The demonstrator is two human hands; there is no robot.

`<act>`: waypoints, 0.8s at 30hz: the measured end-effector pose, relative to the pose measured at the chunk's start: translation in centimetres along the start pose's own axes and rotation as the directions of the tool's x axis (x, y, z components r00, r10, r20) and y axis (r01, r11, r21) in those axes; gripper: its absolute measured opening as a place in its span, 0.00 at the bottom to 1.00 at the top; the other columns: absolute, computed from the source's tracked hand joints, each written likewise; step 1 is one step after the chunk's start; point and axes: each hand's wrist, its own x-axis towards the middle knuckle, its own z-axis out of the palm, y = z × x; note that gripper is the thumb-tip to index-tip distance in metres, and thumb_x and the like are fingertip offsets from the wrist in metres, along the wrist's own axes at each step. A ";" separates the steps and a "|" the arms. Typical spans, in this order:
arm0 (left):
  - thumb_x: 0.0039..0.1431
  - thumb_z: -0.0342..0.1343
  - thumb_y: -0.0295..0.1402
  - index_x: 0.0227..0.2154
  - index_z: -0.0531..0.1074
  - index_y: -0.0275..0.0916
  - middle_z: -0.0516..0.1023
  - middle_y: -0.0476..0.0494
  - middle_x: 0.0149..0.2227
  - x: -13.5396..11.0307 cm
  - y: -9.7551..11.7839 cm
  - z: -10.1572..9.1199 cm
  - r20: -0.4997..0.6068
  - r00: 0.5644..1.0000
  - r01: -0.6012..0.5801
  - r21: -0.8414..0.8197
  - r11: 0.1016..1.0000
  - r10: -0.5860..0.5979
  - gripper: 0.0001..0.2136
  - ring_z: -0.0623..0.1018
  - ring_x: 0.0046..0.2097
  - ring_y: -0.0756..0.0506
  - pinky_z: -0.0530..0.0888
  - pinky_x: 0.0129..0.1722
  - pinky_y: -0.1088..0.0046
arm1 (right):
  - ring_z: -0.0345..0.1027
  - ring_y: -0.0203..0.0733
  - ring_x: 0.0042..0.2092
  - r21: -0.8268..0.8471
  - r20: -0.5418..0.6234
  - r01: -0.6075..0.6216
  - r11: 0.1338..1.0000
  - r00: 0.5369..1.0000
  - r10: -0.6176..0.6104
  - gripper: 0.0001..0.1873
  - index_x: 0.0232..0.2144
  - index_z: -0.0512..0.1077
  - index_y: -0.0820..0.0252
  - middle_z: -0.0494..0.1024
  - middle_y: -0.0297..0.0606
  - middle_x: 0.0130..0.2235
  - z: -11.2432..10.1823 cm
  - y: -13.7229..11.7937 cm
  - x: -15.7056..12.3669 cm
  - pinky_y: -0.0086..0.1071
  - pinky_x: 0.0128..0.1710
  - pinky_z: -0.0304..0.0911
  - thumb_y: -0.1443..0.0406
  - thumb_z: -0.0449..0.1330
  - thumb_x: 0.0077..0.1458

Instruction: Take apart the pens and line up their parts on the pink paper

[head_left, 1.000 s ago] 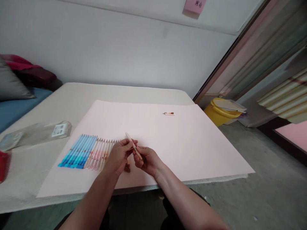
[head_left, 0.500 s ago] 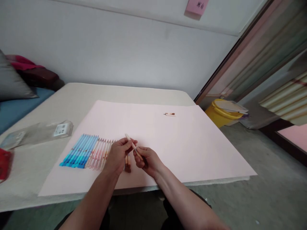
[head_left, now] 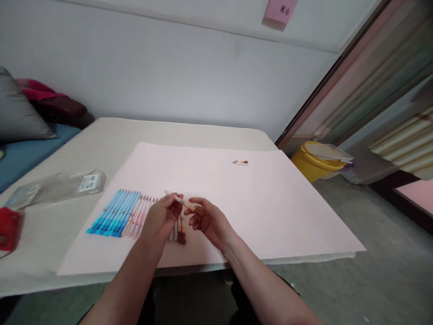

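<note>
My left hand (head_left: 164,214) pinches a pale cream pen (head_left: 181,200), which slants down to the right. Its far end reaches the fingers of my right hand (head_left: 210,221); these are parted and curved, and I cannot tell whether they touch it. Below and beside my left hand lies a row of pens: several blue pens (head_left: 117,212), then several pale pink pens (head_left: 137,216) partly hidden by the hand, then brown-ended pens (head_left: 181,230). Farther back on the pink sheet (head_left: 270,203) are a small brown-tipped pen part (head_left: 241,161) and a thin pale strip beside it.
Clear plastic packaging (head_left: 64,187) with a white label lies on the table's (head_left: 34,243) left, near a red object (head_left: 9,229). A white wall (head_left: 203,72) rises behind the table. On the floor at right stands a yellow bucket (head_left: 306,162); a grey cushion (head_left: 20,113) is at far left.
The pen has turned flatter and shifted slightly left in my left hand. My right hand has loosened from the pen's lower end, and its fingers have spread.
</note>
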 end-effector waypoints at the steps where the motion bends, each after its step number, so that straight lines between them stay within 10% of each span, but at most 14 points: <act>1: 0.50 0.56 0.21 0.25 0.73 0.32 0.76 0.39 0.30 0.1 0.1 -0.1 -0.003 1.000 0.009 -0.019 1.000 -0.009 0.03 0.75 0.31 0.50 0.74 0.30 0.78 | 0.70 0.38 0.33 0.016 0.048 0.008 1.000 0.999 -0.009 0.24 0.44 0.70 0.58 0.76 0.43 0.40 0.1 -0.2 -0.2 0.28 0.28 0.61 0.51 0.61 0.48; 16: 0.48 0.58 0.24 0.25 0.73 0.31 0.76 0.40 0.31 -0.3 0.5 0.1 0.081 0.996 0.024 0.014 1.000 -0.025 0.01 0.73 0.29 0.52 0.72 0.27 0.78 | 0.71 0.39 0.33 -0.062 0.104 0.048 0.997 0.994 -0.041 0.24 0.44 0.72 0.57 0.77 0.44 0.40 -0.4 -0.2 -0.2 0.29 0.28 0.61 0.56 0.66 0.44; 24: 0.46 0.63 0.31 0.26 0.74 0.33 0.76 0.42 0.31 -0.9 0.2 0.3 0.138 0.989 -0.072 0.219 0.973 0.042 0.07 0.74 0.33 0.51 0.70 0.31 0.78 | 0.61 0.31 0.23 -0.374 -0.091 0.106 0.922 0.985 -0.150 0.12 0.34 0.74 0.62 0.72 0.32 0.25 -0.5 -0.5 0.6 0.26 0.21 0.57 0.63 0.65 0.44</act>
